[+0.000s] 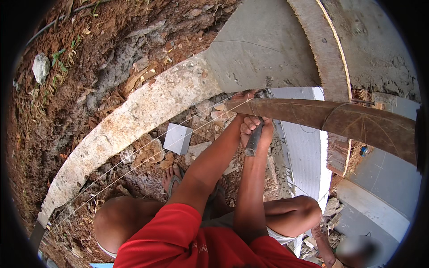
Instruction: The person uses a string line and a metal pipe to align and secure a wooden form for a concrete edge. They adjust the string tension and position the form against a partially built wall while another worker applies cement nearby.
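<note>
My right hand [263, 128] is closed around a dark metal tube [253, 145], its hollow end toward me. Just above it, a long brown wooden beam [308, 111] crosses from the right. My left hand [245, 94] reaches under the beam's left end; only a bit of it shows on the far side and its fingers are hidden. Beside that hand sits a small grey metal piece [263, 93], too hidden to name. Two thin strings [147, 161] stretch from the beam's end down to the lower left. A wire loops around the beam.
A rough concrete ledge [147, 105] curves along the left, below a reddish earth bank [89, 67]. Ahead rises a grey concrete wall [263, 44]. A white square block [178, 138] lies among rubble near my feet. White panels [308, 165] stand right; another person [326, 245] is at lower right.
</note>
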### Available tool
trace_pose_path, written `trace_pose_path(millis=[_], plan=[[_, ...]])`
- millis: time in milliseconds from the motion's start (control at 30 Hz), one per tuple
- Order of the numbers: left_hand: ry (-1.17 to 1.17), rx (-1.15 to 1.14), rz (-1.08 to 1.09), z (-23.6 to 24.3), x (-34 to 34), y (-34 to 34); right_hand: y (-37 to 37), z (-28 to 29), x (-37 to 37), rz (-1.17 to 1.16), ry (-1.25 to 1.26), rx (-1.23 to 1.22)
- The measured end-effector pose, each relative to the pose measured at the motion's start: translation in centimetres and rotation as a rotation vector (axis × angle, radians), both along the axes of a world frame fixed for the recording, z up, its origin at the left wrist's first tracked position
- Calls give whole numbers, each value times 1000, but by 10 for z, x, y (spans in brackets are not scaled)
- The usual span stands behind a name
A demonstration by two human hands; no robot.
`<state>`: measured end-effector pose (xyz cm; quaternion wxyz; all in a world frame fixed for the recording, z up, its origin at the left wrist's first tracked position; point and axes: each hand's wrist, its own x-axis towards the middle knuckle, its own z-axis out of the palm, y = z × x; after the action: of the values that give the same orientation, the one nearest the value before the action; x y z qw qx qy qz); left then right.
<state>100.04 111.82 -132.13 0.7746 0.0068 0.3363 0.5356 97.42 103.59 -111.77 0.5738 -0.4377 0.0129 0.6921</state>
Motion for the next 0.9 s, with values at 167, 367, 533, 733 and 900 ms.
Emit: trace_pose_path(millis=[167, 367, 533, 733, 900], plan=[[-1, 7, 0, 0, 1, 3, 6, 4, -10, -139, -116, -103], [0, 6, 4, -1, 0, 1, 6, 7, -18, -192, -136, -140], [4, 6, -24, 1, -2, 1, 1, -12, 18, -74, 42, -62], [13, -10, -57, -4, 0, -13, -4, -1, 6, 38, 122, 4], [26, -16, -22, -4, 3, -8, 5, 1, -9, -163, -117, -108]])
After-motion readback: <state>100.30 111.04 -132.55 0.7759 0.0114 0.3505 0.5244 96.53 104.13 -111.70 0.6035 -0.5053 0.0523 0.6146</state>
